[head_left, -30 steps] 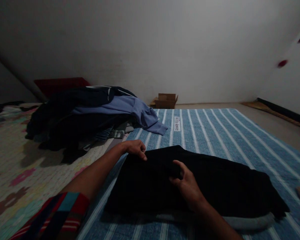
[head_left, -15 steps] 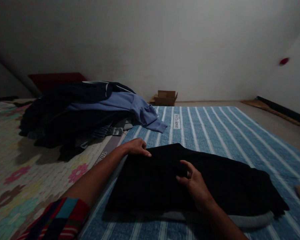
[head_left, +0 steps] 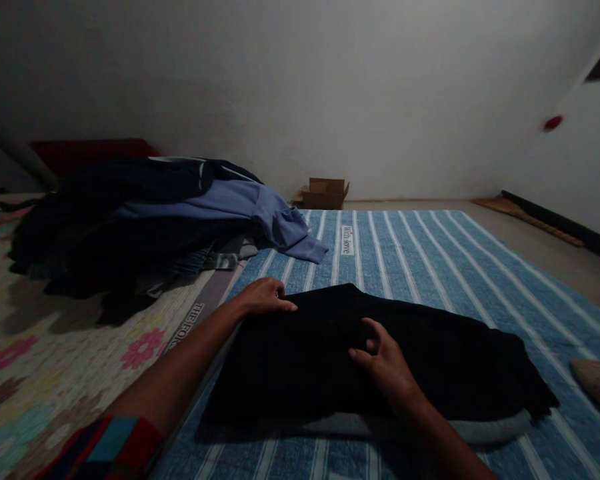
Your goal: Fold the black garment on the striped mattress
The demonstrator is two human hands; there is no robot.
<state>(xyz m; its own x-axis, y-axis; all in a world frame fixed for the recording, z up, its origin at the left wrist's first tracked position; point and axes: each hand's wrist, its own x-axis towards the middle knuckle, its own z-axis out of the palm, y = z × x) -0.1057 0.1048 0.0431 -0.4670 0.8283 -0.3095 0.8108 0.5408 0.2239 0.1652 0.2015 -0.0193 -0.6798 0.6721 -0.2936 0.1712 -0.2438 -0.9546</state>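
A black garment (head_left: pixel 305 373) lies folded and roughly flat on the blue striped bed sheet (head_left: pixel 395 247), with a grey edge (head_left: pixel 340 425) showing along its near side. My left hand (head_left: pixel 263 297) is at the garment's far left corner, its fingers curled on the edge and the thumb lying over the cloth. Over the middle of the garment is my right hand (head_left: pixel 387 367), thumb and forefinger apart. The dark cloth makes it hard to see whether the right fingertips touch it.
To the left, a heap of dark clothes (head_left: pixel 105 213) with a blue-violet sleeve (head_left: pixel 280 227) lies on a floral sheet (head_left: pixel 80 360). A cardboard box (head_left: pixel 325 193) stands by the wall. A brown item (head_left: pixel 597 387) sits at the right edge.
The view has shifted slightly, so most things appear a little further left. My right forefinger and thumb remain apart; both hands stay at nearly the same places on the garment.
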